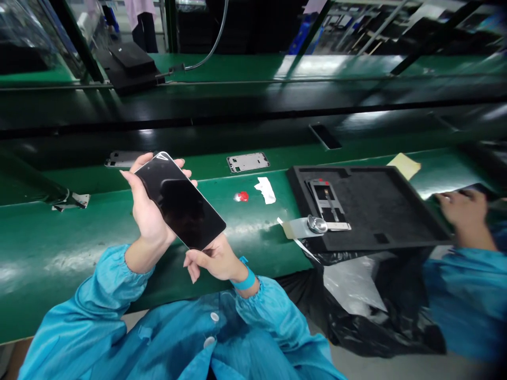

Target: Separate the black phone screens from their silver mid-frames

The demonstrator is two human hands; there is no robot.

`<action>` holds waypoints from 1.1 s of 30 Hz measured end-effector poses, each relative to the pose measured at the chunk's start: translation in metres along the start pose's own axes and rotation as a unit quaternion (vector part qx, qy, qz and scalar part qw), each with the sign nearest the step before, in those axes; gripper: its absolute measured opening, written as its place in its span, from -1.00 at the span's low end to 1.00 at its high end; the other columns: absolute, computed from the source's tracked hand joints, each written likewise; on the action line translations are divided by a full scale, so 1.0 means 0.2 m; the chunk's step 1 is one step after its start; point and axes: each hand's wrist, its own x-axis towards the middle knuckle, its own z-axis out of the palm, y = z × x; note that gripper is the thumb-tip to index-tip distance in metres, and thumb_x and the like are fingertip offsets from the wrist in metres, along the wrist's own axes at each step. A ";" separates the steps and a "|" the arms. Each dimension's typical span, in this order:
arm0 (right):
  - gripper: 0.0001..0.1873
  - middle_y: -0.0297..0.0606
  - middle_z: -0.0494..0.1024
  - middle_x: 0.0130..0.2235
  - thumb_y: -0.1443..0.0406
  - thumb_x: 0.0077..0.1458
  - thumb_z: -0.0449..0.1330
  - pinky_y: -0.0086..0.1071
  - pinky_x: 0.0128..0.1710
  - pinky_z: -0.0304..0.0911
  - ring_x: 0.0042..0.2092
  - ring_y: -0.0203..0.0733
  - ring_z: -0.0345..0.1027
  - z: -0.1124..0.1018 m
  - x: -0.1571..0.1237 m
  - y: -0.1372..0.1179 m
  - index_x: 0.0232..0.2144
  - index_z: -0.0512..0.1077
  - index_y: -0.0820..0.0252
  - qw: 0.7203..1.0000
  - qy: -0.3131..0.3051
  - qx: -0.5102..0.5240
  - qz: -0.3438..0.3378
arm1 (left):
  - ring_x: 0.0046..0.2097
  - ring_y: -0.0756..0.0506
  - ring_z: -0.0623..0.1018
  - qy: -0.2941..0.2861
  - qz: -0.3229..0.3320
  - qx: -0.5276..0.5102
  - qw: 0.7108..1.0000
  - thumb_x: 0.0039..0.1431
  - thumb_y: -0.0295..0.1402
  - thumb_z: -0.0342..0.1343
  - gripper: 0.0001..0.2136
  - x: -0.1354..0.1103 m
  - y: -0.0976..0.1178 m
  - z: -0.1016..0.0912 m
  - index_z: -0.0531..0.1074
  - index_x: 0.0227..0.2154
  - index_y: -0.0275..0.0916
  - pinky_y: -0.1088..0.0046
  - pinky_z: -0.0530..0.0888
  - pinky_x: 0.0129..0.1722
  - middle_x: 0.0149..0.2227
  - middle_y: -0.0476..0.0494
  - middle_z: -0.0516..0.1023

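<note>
A smartphone [180, 203] with a dark, glossy screen is tilted between my two hands above the green bench. My left hand [148, 211] is wrapped around its left side and upper end, with fingertips showing past the far edge. At the lower right corner, my right hand [214, 258] grips the phone, thumb along the near edge and the other fingers partly hidden underneath. Behind my left hand lies a grey phone frame [123, 159]. Another grey phone frame [248, 162] rests on the bench beyond the phone, to the right.
A black foam tray [388, 206] holds phone parts [328, 203]; a metal clip-like piece [317, 224] sits by its edge. White paper [265, 190] and a red scrap [242, 196] lie nearby. A co-worker's hand [463, 211] is at right. A dark phone panel [325, 136] lies farther back.
</note>
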 end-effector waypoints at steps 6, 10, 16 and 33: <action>-0.26 -0.30 0.48 -0.64 -0.30 0.31 0.19 -0.37 -0.49 0.38 -0.58 -0.26 0.40 -0.09 -0.03 -0.05 -0.57 0.46 0.17 0.999 0.032 -0.044 0.006 | -0.28 -0.12 0.69 -0.039 -0.015 -0.006 0.999 0.45 0.20 0.04 -0.60 0.01 0.00 -0.02 0.44 -0.07 -0.01 0.35 0.68 -0.29 -0.22 -0.08 0.68; -0.25 -0.43 0.30 -0.69 -0.29 0.38 0.10 -0.39 -0.56 0.30 -0.64 -0.30 0.29 -0.17 -0.07 -0.10 -0.58 0.38 0.13 0.994 0.083 -0.060 -0.031 | -0.29 -0.12 0.70 -0.054 -0.031 0.000 0.998 0.47 0.18 0.02 -0.61 0.01 0.01 -0.02 0.46 -0.07 -0.02 0.36 0.69 -0.31 -0.24 -0.06 0.69; -0.24 -0.31 0.47 -0.61 -0.22 0.48 -0.02 -0.34 -0.39 0.43 -0.53 -0.23 0.44 -0.20 -0.12 -0.09 -0.55 0.45 0.15 0.986 0.029 -0.158 -0.050 | -0.37 -0.17 0.71 -0.126 -0.064 0.028 0.990 0.42 0.30 -0.04 -0.46 0.01 0.00 -0.04 0.45 -0.02 -0.09 0.30 0.71 -0.41 -0.29 -0.18 0.73; -0.27 -0.53 0.15 -0.66 -0.38 0.15 0.25 -0.44 -0.66 0.10 -0.64 -0.36 0.02 -0.23 -0.13 -0.04 -0.55 0.34 0.10 0.935 0.348 -0.006 -0.063 | -0.37 -0.22 0.75 -0.344 -0.255 0.174 0.887 0.24 0.28 0.24 -0.37 -0.15 -0.24 -0.11 0.62 -0.09 -0.27 0.27 0.72 -0.36 -0.31 -0.26 0.75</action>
